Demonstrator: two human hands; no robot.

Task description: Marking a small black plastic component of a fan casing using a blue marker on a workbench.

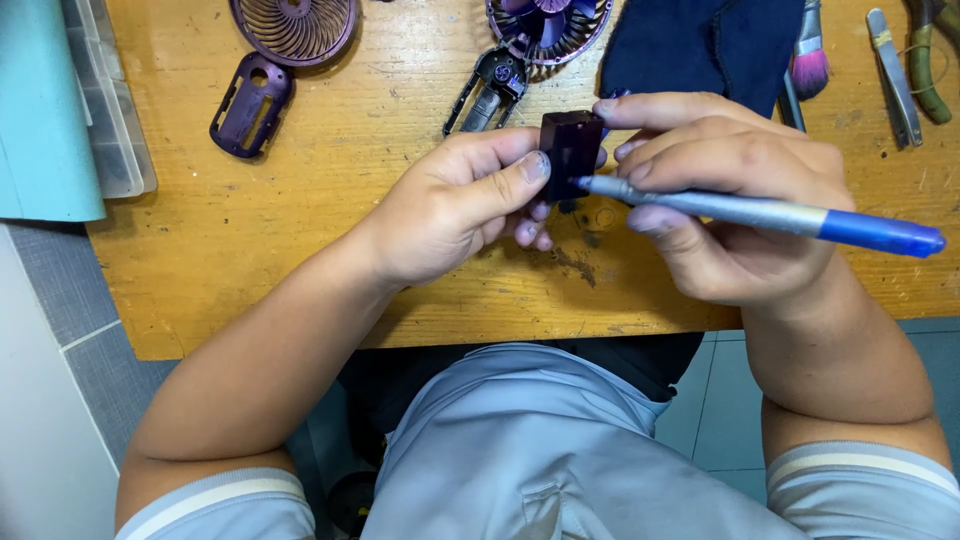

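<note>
dark purple plastic, glossy and boxy, is what sits between my hands: a small rectangular housing block (570, 150) held above the middle of the worktop (300, 250). my left hand (455, 205) pinches it, thumb pressed flat on its near face and the other fingers tucked behind and under it, so that grip is closed on the block. my right hand (730, 200) is closed around a screwdriver (760, 215) with a smooth grey shaft section and a bright blue handle end; its tip touches the block's right side, and the right forefinger reaches over to rest on the block's top edge.

judging from how things lie, the fan is already well apart. a round ribbed purple grille (295, 28) lies at the far edge, an open purple shell frame (250, 105) with cut-out windows just beside it, and the fan head (548, 25) with its blades and a dark stem assembly (492, 90) sits further right. the block looks like the piece in hand now; whether any screw is in it i cannot tell, since my fingers hide that face.

the worktop is worn yellowish wood, scratched and stained. a dark blue cloth (700, 45) lies folded at the far side, a pink-bristled brush (808, 60) next to it, then metal tweezers (893, 75) and green-handled pliers (925, 60). a clear plastic tray (110, 110) sits on the left.
</note>
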